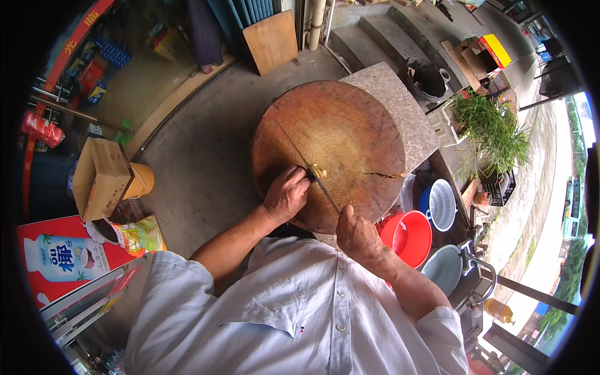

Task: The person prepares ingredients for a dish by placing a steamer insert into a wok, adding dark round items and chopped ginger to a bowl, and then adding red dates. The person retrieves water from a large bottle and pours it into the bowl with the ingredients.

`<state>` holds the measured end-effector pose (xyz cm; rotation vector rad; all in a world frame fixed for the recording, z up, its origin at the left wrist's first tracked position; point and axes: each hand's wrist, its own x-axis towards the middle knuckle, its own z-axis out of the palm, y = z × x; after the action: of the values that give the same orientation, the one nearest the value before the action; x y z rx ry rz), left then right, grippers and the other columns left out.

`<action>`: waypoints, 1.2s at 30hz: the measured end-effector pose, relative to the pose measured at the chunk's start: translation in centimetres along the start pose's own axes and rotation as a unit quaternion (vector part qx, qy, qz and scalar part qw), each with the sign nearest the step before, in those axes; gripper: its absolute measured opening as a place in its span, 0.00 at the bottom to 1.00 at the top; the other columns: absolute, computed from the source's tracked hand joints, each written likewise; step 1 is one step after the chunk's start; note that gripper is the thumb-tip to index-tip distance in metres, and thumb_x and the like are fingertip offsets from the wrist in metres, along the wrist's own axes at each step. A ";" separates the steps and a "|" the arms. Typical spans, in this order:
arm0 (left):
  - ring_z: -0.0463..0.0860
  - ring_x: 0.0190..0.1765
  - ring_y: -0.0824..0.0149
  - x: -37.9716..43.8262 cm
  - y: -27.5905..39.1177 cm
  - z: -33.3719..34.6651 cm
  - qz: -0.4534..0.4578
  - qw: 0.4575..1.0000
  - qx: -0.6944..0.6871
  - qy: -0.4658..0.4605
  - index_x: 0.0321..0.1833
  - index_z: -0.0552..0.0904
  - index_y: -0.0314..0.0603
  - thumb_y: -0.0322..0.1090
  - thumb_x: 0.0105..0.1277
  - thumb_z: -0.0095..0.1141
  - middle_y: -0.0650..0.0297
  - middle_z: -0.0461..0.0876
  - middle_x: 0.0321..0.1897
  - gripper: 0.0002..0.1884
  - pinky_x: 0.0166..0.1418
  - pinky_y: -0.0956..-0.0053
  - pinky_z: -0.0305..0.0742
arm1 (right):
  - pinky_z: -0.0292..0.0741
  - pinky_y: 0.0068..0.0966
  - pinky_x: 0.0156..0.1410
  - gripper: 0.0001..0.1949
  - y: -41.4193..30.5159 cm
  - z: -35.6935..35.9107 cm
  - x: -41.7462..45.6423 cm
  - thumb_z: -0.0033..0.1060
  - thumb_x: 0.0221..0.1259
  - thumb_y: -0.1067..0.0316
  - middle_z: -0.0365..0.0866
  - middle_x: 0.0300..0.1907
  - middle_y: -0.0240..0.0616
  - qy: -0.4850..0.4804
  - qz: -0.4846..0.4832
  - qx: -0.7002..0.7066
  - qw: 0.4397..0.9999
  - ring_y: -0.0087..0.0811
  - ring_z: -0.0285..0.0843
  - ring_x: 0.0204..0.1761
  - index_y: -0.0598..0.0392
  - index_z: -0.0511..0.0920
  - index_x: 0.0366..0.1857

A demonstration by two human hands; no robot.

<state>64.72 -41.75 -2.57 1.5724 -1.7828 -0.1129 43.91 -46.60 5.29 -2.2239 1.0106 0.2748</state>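
A large round wooden chopping block [347,126] stands before me, with a crack on its right side. My right hand [358,234] grips the near end of a knife [323,189], whose handle is hidden in the fist. The blade, seen almost edge-on, slants across the block toward its upper left. Small pale yellow pieces of food [319,170] lie against the blade's right side. Just left of the blade my left hand [288,193] rests on the block with curled fingers; whatever is under the fingertips is hidden, so its grip is unclear.
A stone slab [398,103] shows beyond the block. Close by on the right are a red basin [412,239], a blue-and-white colander [442,205] and a grey basin [442,270] beside a faucet [490,276]. A cardboard box [105,178] is at left; concrete steps [375,42] rise behind.
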 end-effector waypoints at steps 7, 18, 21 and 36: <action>0.76 0.39 0.52 0.3 0.3 -0.2 0.012 1.000 -0.001 0.018 0.28 0.77 0.36 0.20 0.46 0.54 0.54 0.73 0.31 0.06 0.45 0.63 0.75 | 0.75 0.57 0.33 0.08 0.0 0.4 0.8 0.46 0.63 0.72 0.77 0.21 0.64 -0.006 0.002 -0.012 1.000 0.65 0.79 0.28 0.64 0.61 0.38; 0.78 0.38 0.50 0.5 0.1 0.1 0.013 0.999 -0.028 0.026 0.31 0.78 0.35 0.18 0.46 0.53 0.53 0.76 0.32 0.08 0.41 0.61 0.76 | 0.72 0.57 0.37 0.09 1.4 2.3 5.7 0.46 0.64 0.69 0.76 0.24 0.66 0.059 -0.059 0.087 0.993 0.67 0.77 0.32 0.64 0.63 0.37; 0.79 0.38 0.49 0.5 -0.1 0.2 0.013 0.999 -0.035 0.039 0.32 0.79 0.36 0.17 0.49 0.54 0.53 0.78 0.33 0.08 0.42 0.61 0.77 | 0.72 0.56 0.37 0.09 1.2 2.0 6.7 0.46 0.65 0.68 0.76 0.24 0.65 0.073 -0.079 0.094 0.990 0.66 0.77 0.33 0.64 0.64 0.38; 0.75 0.58 0.45 4.8 -0.2 -1.7 0.120 0.963 0.061 -0.235 0.55 0.80 0.40 0.24 0.62 0.55 0.51 0.74 0.57 0.17 0.58 0.57 0.76 | 0.77 0.54 0.32 0.09 5.4 -0.3 3.0 0.48 0.68 0.63 0.81 0.23 0.55 0.261 0.059 -0.014 0.964 0.58 0.82 0.28 0.54 0.66 0.45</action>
<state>66.01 -45.37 0.77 1.4820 -2.3778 -0.2828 41.99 -51.14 1.49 -2.3169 1.4206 -0.2664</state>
